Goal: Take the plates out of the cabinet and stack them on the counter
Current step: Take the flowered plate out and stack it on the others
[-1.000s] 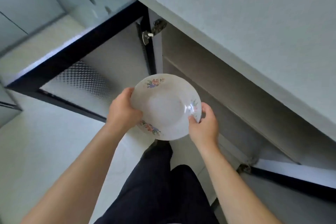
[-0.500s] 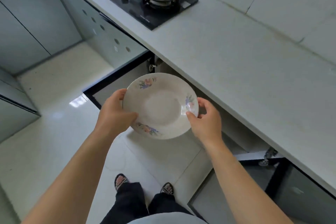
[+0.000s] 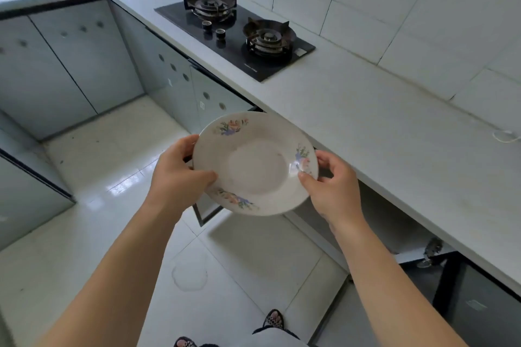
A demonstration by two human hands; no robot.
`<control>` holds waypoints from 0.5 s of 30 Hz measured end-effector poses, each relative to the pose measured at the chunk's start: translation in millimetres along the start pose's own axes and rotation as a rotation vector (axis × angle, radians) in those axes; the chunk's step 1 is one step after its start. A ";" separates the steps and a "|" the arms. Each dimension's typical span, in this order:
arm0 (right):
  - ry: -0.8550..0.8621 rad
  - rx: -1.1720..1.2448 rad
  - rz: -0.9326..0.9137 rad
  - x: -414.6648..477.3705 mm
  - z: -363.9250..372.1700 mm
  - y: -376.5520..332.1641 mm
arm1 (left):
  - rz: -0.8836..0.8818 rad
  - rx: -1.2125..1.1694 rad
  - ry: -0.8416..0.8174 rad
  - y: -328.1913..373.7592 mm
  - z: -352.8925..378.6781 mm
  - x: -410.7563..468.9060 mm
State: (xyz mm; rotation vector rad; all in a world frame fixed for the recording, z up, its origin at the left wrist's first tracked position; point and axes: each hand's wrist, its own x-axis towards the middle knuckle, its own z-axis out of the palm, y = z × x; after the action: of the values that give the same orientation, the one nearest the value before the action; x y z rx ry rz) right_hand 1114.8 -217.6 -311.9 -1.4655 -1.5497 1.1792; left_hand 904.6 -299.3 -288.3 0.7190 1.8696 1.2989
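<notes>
Floral deep plate [image 3: 255, 163] held level in air, just off counter [image 3: 380, 127] near edge, above open cabinet [image 3: 375, 222]; not yet set down. Left hand [image 3: 176, 175] grips left rim, thumb on top, fingers curled beneath. Right hand [image 3: 331, 186] pinches right rim. Two-sided hold likely keeps plate flat for placing. Gas hob [image 3: 234, 36] farther left on counter. Open cabinet door [image 3: 205, 208] juts out beneath plate; possible snag for legs.
</notes>
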 end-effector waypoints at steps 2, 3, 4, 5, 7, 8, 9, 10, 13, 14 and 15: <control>-0.027 0.021 -0.029 -9.0 21.4 -14.9 | 0.011 -0.023 0.034 -4.4 -27.8 -4.6; -0.038 0.029 -0.039 -13.7 32.7 -21.5 | 0.020 -0.035 0.052 -7.1 -41.6 -6.1; -0.046 0.034 -0.046 -19.0 43.5 -28.1 | 0.028 -0.043 0.068 -9.0 -55.2 -7.6; -0.053 0.037 -0.054 -23.7 54.1 -33.7 | 0.034 -0.050 0.080 -10.1 -68.3 -8.8; -0.067 0.041 -0.072 -33.4 74.8 -43.7 | 0.046 -0.072 0.097 -11.7 -94.2 -10.4; -0.074 0.044 -0.079 -38.1 84.1 -48.2 | 0.050 -0.081 0.105 -12.7 -106.0 -11.2; -0.081 0.048 -0.084 -42.6 93.6 -52.5 | 0.052 -0.087 0.112 -14.5 -117.7 -11.9; -0.088 0.049 -0.088 -47.0 103.0 -56.4 | 0.054 -0.090 0.118 -17.0 -129.2 -12.5; -0.126 0.043 -0.099 -59.4 131.6 -67.0 | 0.054 -0.085 0.141 -26.7 -160.9 -14.4; -0.146 0.042 -0.102 -62.6 141.3 -69.9 | 0.052 -0.078 0.154 -30.7 -170.9 -14.9; -0.169 0.042 -0.105 -65.4 151.1 -72.9 | 0.047 -0.072 0.171 -34.7 -180.6 -15.5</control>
State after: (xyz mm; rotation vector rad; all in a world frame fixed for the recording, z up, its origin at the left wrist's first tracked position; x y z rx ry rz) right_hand 957.0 -301.6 -290.2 -1.2690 -1.6824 1.2928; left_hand 764.2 -418.7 -277.9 0.6346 1.9392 1.4912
